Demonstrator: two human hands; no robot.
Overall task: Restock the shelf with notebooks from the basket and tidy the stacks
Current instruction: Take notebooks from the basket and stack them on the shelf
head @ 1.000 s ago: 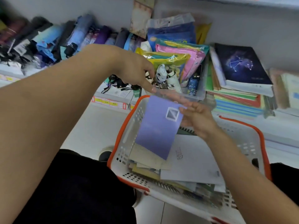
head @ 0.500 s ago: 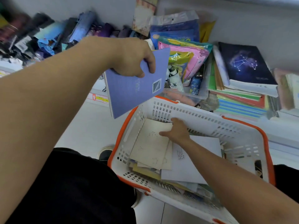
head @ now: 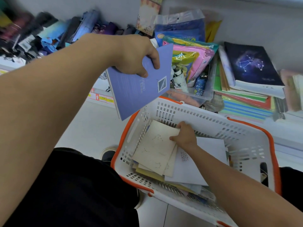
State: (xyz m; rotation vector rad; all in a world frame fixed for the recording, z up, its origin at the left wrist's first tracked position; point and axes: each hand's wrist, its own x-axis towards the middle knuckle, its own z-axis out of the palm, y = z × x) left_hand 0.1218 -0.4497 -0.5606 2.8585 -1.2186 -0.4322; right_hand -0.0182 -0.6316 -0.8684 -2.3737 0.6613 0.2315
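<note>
One notebook up, one more under my fingers in the basket.

From my head camera: my left hand (head: 136, 58) gripped the purple notebook (head: 139, 89), thumb curled over its cover, holding it tilted just above the far left corner of the white basket (head: 213, 118). Inside the basket, my right hand (head: 184, 136) pinched the edge of the cream notebook (head: 155, 145) on top of the pile. Beyond the basket, a stack of notebooks (head: 246, 99) lay on the shelf.

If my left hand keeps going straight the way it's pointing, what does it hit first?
Probably the clear plastic bin of bagged items on the shelf: the left hand, gripping the purple notebook, points there. Depth is unclear.
</note>
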